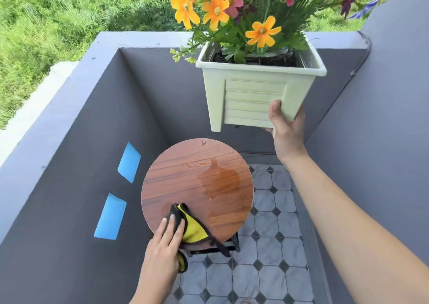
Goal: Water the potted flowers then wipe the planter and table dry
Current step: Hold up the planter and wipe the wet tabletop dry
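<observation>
One cloth (193,229) under left hand (162,245), one planter (250,94) in right hand (286,130), one table (185,178)

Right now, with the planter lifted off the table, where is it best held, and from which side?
Probably grip the planter at its lower right corner, from below, as the right hand does: it narrows downward, so a hand wraps the base.

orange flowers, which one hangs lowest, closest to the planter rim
The lone orange flower on the right, just above the planter rim; the other orange blooms sit higher, up and to its left.
</observation>
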{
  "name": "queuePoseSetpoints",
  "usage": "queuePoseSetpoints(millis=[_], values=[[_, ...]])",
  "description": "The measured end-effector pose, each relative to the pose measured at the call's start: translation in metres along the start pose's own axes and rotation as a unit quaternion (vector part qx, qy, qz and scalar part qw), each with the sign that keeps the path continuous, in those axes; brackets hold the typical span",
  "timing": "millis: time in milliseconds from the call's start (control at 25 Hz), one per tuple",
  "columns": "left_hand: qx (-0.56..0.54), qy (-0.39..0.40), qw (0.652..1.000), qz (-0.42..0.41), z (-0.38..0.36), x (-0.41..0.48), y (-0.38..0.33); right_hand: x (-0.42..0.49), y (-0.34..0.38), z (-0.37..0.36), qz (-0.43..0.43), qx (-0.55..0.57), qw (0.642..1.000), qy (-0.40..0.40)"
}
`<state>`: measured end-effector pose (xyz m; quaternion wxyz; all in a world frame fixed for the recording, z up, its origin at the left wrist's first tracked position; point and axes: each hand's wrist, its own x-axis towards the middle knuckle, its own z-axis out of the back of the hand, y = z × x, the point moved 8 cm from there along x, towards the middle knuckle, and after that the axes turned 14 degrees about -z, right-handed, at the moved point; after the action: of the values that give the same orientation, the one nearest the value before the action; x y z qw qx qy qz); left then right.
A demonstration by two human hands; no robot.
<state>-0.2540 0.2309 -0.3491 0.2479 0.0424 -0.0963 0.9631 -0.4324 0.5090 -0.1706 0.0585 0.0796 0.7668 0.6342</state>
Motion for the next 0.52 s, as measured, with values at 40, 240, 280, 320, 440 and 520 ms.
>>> queuePoseSetpoints(millis=[40, 240, 280, 320, 440, 520], values=[[0.012, 0.011, 0.999, 0.032, 0.002, 0.006, 0.014, 0.001, 0.0, 0.004, 0.002, -0.004, 1.0, 0.0], [0.011, 0.005, 0.965, 0.261, 0.02, 0.081, 0.089, -0.001, -0.005, 0.017, 0.005, -0.024, 1.0, 0.003], [0.006, -0.001, 0.961, 0.276, 0.02, 0.1, 0.097, -0.001, -0.008, 0.018, 0.004, -0.022, 1.0, 0.006], [0.008, -0.004, 0.96, 0.28, 0.018, 0.12, 0.104, 0.0, -0.011, 0.019, 0.0, -0.02, 1.0, 0.009], [0.021, 0.005, 0.965, 0.262, 0.009, 0.173, 0.112, 0.005, -0.019, 0.019, -0.013, -0.016, 0.999, 0.027], [0.023, 0.013, 0.973, 0.231, 0.002, 0.203, 0.103, 0.008, -0.023, 0.021, -0.004, -0.017, 1.0, 0.026]])
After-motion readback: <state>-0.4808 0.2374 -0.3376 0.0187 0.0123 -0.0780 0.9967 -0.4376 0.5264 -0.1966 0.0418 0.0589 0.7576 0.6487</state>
